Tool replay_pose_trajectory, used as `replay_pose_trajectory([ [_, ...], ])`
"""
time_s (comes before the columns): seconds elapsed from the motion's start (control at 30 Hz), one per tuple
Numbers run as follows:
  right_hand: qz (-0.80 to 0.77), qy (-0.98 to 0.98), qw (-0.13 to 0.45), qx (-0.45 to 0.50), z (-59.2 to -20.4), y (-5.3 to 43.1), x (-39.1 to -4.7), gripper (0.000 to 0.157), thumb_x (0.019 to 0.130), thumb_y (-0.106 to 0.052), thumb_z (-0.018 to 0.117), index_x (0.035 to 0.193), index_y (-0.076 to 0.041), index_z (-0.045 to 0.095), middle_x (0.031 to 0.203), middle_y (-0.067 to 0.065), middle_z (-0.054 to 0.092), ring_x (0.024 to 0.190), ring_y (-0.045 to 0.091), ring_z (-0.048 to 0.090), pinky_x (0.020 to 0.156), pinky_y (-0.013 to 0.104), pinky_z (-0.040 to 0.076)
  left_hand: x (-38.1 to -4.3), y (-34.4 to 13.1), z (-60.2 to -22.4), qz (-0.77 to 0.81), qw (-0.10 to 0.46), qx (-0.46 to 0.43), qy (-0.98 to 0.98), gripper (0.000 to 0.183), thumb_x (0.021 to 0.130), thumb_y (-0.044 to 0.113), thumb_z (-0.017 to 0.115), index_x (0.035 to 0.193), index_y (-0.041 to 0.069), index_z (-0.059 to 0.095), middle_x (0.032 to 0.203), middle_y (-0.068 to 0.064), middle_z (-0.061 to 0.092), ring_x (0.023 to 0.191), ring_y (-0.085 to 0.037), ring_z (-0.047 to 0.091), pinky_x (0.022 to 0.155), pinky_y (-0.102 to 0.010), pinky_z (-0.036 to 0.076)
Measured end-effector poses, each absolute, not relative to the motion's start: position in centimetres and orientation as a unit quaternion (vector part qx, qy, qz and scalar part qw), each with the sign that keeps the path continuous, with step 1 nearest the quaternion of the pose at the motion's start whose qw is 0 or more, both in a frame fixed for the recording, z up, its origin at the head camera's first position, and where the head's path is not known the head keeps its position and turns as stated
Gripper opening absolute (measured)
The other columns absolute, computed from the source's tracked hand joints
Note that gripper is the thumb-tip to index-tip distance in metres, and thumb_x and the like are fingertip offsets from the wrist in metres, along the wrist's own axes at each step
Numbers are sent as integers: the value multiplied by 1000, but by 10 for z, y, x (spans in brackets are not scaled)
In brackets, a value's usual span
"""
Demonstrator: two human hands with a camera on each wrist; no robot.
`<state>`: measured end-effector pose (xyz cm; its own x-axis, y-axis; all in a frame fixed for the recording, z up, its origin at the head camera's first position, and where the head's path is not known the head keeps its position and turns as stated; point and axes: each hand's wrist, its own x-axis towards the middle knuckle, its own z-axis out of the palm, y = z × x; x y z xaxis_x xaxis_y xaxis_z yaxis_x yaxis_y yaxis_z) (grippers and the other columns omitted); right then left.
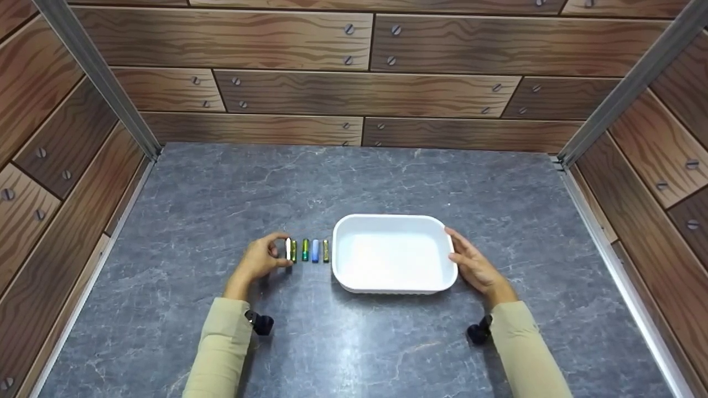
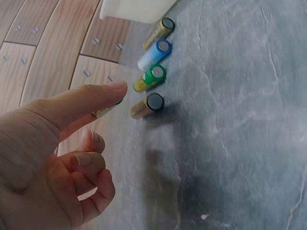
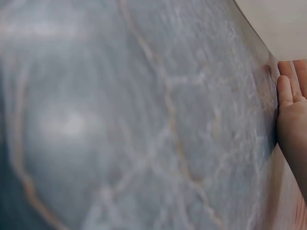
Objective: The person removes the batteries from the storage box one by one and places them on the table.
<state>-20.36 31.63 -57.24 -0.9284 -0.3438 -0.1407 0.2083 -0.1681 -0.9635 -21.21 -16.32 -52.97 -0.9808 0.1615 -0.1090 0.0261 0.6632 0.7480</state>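
Note:
My left hand [image 1: 259, 257] pinches a small battery [image 1: 288, 249] between thumb and index finger, at the left end of a row. In the left wrist view the thumb covers most of it, and a green end shows. Several more batteries stand side by side to its right: a gold one [image 2: 147, 106], a green-and-gold one [image 2: 149, 78], a blue one [image 2: 154, 54] and another gold one [image 2: 159, 33]. A white plastic tub [image 1: 394, 289] is just right of the row. My right hand [image 1: 480, 268] holds its right side, thumb over the rim and fingers along the outer wall.
Everything rests on a grey marbled tabletop [image 1: 365, 342]. Wood-patterned panels [image 1: 365, 91] rise behind it and on both sides, with metal posts at the back corners. Black wrist cameras [image 1: 260, 323] hang beside both sleeves. The inside of the tub shows only its white floor.

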Motion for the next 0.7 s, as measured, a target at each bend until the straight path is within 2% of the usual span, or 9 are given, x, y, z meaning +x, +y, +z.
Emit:
replay_pose_trajectory([
  [0.13,-760,621,185,-57,-573,318,-202,65,95,-4,53,152,-13,23,135,-27,43,124,-13,45,101,13,39,-213,-166,-535,396,86,39,913,59,70,5,82,125,6,61,69,-1,49,62,-12,40,63,-25,34],
  [0.37,-757,626,180,-52,-572,318,-202,72,95,-4,54,154,-5,13,133,-28,44,122,-13,46,100,13,39,-217,-169,-540,390,92,38,915,60,70,3,81,127,6,60,68,0,47,60,-11,39,60,-24,34],
  [0.7,-761,626,171,-21,-575,314,-202,72,93,-1,54,153,-4,15,131,-29,45,121,-12,46,100,13,39,-218,-174,-549,380,93,32,920,58,71,2,78,126,3,61,66,2,45,59,-11,40,57,-23,33],
])
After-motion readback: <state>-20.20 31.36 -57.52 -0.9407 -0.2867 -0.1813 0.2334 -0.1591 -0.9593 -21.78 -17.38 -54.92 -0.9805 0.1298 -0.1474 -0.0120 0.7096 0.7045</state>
